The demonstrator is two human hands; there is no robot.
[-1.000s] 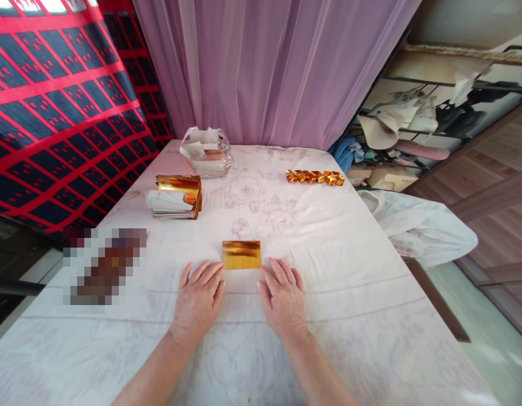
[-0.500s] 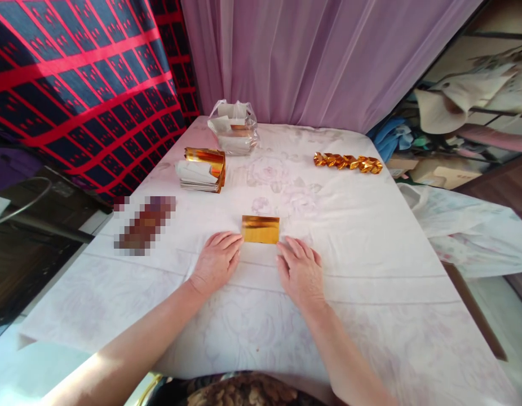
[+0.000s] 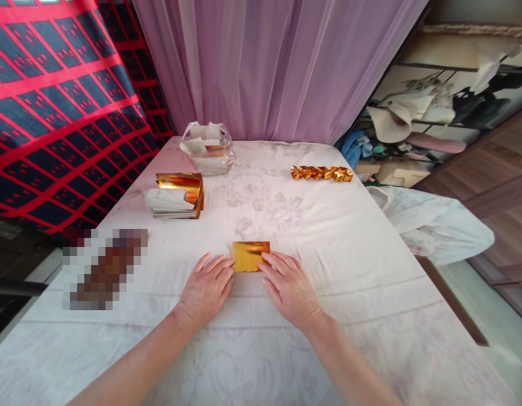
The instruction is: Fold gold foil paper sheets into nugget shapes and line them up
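A folded gold foil sheet (image 3: 249, 255) lies flat on the white floral tablecloth (image 3: 349, 237) in front of me. My left hand (image 3: 205, 292) rests palm down just left of it, fingertips at its lower left corner. My right hand (image 3: 288, 288) lies palm down on the right, fingertips touching the sheet's lower right edge. Both hands are flat with fingers extended and grip nothing.
A stack of gold and white sheets (image 3: 176, 196) sits at the left. Behind it is a clear plastic bag of papers (image 3: 207, 149). A row of folded gold pieces (image 3: 321, 172) lies far right. A pixelated object (image 3: 104, 268) lies near left. Purple curtain (image 3: 269, 67) hangs behind.
Both hands have drawn closer together around the gold sheet, the right fingertips now touching its edge. The camera view has shifted between frames.
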